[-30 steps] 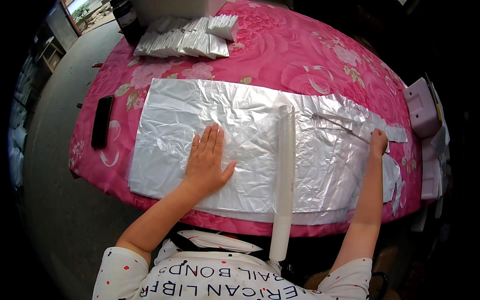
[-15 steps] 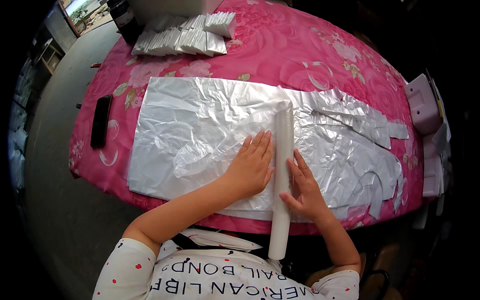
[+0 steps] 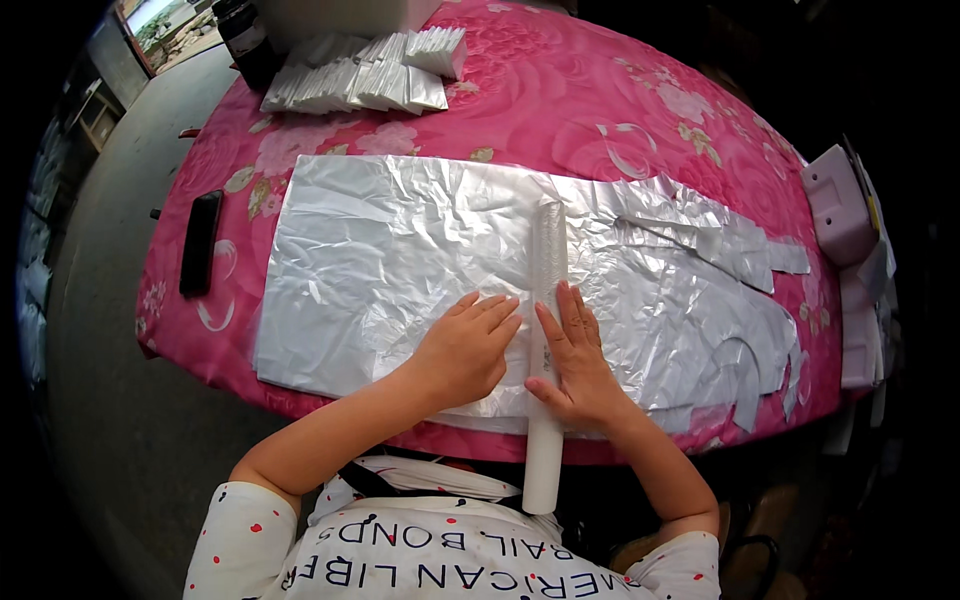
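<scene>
A long white tube [image 3: 543, 460] with clear plastic film wound round its far part lies across a stack of flat silvery-white plastic bags [image 3: 340, 250]. Its near end sticks out past the table edge toward me. My right hand [image 3: 575, 365] rests on the tube with fingers stretched and spread, the thumb lying over it. Just left of the tube, my left hand [image 3: 465, 345] lies on the sheet with its fingers extended, the tips close to the film. The bags' cut handle ends [image 3: 740, 350] spread out on the right.
A pink flowered cloth [image 3: 520, 90] covers the table. Folded white packets [image 3: 360, 80] sit at the far left beside a dark jar [image 3: 245, 40] and a white box [image 3: 340, 15]. A black phone [image 3: 201, 243] lies at left; pale pink plastic holders [image 3: 838, 205] stand along the right edge.
The tube has shifted slightly left. My right hand has moved left onto its top, and my left hand has drawn back nearer me. A loose film fold left of the tube no longer shows.
</scene>
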A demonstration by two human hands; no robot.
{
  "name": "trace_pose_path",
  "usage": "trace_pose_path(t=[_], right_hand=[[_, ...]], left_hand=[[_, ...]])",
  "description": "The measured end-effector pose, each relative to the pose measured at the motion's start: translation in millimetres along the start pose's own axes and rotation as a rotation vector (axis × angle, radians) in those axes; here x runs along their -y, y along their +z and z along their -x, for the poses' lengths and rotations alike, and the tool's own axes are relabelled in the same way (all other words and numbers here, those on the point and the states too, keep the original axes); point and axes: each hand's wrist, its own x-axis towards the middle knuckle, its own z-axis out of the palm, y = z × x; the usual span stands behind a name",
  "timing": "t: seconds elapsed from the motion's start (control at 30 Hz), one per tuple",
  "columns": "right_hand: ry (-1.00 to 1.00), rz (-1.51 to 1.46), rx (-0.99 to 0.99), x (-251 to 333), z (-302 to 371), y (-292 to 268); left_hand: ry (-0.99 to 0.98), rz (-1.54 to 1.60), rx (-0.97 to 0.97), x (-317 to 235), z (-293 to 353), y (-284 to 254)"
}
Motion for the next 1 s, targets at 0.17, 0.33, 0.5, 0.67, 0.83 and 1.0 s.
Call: trace_pose_path(t=[0.17,0.33,0.5,0.67,0.83,1.0], right_hand=[[-0.145,-0.302,0.312,78,-52,28],[-0.412,-0.364,0.123,77,-81,33],[-0.609,0.107,0.247,42,-74,30],[-0.726,0.078,0.267,38,-90,41],[-0.645,0.167,0.172,36,-89,53],[-0.576,0.148,0.013,55,-105,63]], left_hand=[[-0.214,0.087,-0.178,41,48,-45],[-0.321,-0.107,-0.110,62,122,-72],[-0.342,-0.147,-0.012,50,164,-78],[-0.350,-0.126,-0.018,47,177,-72],[-0.349,-0.126,-0.017,44,182,-74],[-0.325,-0.144,-0.033,41,175,-77]])
